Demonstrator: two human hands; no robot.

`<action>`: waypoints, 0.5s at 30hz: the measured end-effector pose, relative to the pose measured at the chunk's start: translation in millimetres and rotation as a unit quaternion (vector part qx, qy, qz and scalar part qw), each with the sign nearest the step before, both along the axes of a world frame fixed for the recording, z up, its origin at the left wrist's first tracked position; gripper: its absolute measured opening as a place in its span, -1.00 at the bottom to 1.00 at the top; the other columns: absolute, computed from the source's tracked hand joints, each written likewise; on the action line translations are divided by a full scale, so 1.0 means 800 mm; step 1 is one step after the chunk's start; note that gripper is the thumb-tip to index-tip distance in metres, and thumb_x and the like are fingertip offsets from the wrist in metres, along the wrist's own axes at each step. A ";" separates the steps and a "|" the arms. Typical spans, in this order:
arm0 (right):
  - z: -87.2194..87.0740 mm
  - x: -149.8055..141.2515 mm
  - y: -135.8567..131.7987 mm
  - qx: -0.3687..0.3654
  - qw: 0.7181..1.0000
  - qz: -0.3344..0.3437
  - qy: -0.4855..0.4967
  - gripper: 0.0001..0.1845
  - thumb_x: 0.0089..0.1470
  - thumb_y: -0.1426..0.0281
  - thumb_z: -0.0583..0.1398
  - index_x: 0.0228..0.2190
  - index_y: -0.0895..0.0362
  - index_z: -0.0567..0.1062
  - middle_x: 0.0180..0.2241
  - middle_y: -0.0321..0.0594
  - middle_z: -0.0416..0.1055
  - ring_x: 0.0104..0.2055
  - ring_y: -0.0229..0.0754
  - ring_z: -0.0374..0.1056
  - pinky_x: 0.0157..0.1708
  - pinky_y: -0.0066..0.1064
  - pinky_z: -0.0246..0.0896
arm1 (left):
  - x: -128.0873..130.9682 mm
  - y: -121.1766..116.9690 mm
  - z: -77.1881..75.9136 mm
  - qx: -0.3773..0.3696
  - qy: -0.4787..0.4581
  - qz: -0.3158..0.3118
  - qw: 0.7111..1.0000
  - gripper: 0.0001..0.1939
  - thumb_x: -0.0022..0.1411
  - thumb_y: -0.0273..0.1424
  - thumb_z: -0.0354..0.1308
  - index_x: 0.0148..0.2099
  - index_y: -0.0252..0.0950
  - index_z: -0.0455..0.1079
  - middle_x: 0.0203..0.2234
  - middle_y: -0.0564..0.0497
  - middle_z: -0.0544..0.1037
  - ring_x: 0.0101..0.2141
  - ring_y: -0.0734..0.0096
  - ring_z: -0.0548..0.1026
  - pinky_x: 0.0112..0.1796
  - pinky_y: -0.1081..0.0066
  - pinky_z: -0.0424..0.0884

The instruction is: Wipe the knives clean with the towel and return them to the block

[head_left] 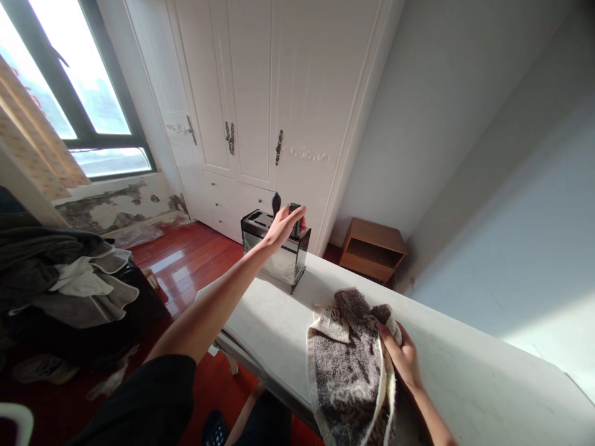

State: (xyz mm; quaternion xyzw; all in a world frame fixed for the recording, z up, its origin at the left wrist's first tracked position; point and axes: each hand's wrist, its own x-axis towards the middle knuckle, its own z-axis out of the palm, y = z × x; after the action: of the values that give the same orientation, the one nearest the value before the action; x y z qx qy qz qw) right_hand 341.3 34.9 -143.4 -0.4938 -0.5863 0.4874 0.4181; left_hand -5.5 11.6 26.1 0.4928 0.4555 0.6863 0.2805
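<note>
A brown and cream towel (pixel 349 365) with a pale border hangs bunched over the white table, and my right hand (pixel 405 356) grips its right edge. My left hand (pixel 284 226) reaches forward to a box with a black frame and clear-looking sides (pixel 281 263), at the table's far end. Its fingers are closed around a small dark block (pixel 294 214) at the top of the box; what kind of thing this is I cannot tell. Just left of those fingers a black rounded piece (pixel 276 203) stands up from the box.
The white table (pixel 465 353) runs from the box toward the lower right. Beyond it stand a white wardrobe (pixel 307 93) and a small brown cabinet (pixel 374 244). Clothes (pixel 69 279) are piled at left, below the window (pixel 93 80). The floor (pixel 199 248) is red wood.
</note>
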 end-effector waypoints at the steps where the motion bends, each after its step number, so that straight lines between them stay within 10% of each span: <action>1: 0.000 0.000 0.000 -0.001 1.000 0.000 0.000 -0.37 -0.19 -0.04 0.34 -0.18 0.14 0.55 -0.26 -0.14 0.57 -0.13 0.11 0.45 -0.15 -0.25 0.34 | -0.001 -0.002 0.002 -0.003 0.012 0.007 1.000 -0.61 0.16 -0.07 0.19 -0.36 -0.33 0.31 -0.50 0.01 0.47 -0.49 0.48 0.43 -0.43 0.47 0.36; 8: -0.008 0.005 0.004 0.005 1.000 0.009 -0.022 -0.33 -0.16 -0.08 0.31 -0.14 0.16 0.52 -0.20 -0.12 0.56 -0.12 0.10 0.44 -0.13 -0.25 0.31 | -0.019 -0.026 0.016 -0.001 0.055 0.075 0.996 -0.49 0.05 -0.14 0.31 -0.03 -0.36 0.43 -0.24 -0.12 0.59 -0.16 0.31 0.52 -0.14 0.40 0.42; 15: -0.007 0.004 0.004 0.015 0.999 0.013 -0.032 -0.34 -0.15 -0.09 0.29 -0.16 0.15 0.53 -0.20 -0.12 0.56 -0.09 0.12 0.44 -0.15 -0.27 0.32 | -0.046 -0.046 0.020 0.054 0.036 0.168 0.984 -0.60 -0.02 -0.19 0.33 -0.17 -0.33 0.48 -0.33 -0.07 0.59 -0.20 0.23 0.55 -0.23 0.31 0.51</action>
State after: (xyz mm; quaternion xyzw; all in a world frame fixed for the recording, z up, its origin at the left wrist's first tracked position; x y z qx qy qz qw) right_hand 344.5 38.0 -149.4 -0.4952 -0.6133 0.4674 0.4003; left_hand -42.1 -25.4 42.5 0.4481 0.5044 0.7287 0.1175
